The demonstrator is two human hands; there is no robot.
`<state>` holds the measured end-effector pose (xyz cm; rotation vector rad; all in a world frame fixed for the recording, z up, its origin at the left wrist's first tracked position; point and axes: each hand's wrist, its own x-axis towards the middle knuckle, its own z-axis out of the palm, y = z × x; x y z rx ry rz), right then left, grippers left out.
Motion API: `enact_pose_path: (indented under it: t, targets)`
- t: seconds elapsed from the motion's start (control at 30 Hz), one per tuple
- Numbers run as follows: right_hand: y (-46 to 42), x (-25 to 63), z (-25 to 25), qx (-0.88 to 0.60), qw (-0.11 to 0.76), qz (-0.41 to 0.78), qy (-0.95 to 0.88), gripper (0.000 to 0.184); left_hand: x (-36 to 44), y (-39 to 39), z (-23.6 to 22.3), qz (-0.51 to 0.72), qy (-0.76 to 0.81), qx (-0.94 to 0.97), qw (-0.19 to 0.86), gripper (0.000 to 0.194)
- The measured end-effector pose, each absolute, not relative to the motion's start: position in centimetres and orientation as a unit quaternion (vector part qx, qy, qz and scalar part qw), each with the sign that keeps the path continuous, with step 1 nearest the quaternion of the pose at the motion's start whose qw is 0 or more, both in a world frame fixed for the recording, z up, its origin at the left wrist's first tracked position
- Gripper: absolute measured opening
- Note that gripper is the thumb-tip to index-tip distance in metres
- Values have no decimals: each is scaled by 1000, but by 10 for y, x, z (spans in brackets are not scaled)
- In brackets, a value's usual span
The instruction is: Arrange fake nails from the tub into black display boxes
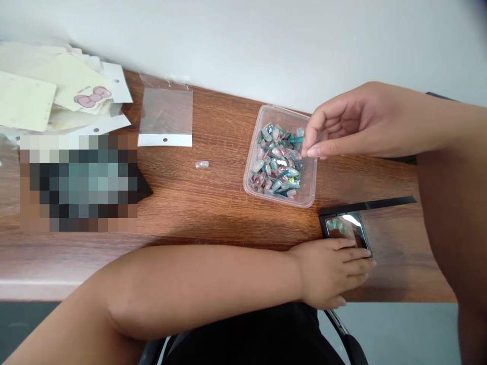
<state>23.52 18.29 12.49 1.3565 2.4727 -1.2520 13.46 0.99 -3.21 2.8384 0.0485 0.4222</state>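
Looks like loads to go: fake nails (279, 165) are crowding the tub (281, 202), one's lying out on the surface (224, 152), the left hand (337, 271) is resting unclenched against a black case (348, 230), can't tell if the right hand (352, 124) is pinching any.

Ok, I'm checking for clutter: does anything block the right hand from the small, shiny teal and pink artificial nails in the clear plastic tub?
Nothing visible does: the right hand is at the right side of the tub, and no lid shows over the nails.
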Motion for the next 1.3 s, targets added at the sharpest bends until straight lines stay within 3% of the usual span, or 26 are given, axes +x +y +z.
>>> enact_pose_path:
  t: [0.4,0.83,0.97,1.13,1.3]
  targets:
    - [181,244,125,442,13,-438,783,33,127,13,-20,126,23,985,117,60]
    - [175,237,122,515,-39,-388,764,40,128,10,-24,150,30,982,108,59]
    - [174,232,123,543,-25,-303,782,30,127,11,-22,141,31,984,100,60]
    - [189,213,116,545,103,-70,829,23,128,10,-21,134,33,987,88,60]
    - [206,191,88,493,138,-33,858,27,142,6,-35,147,23,983,107,62]
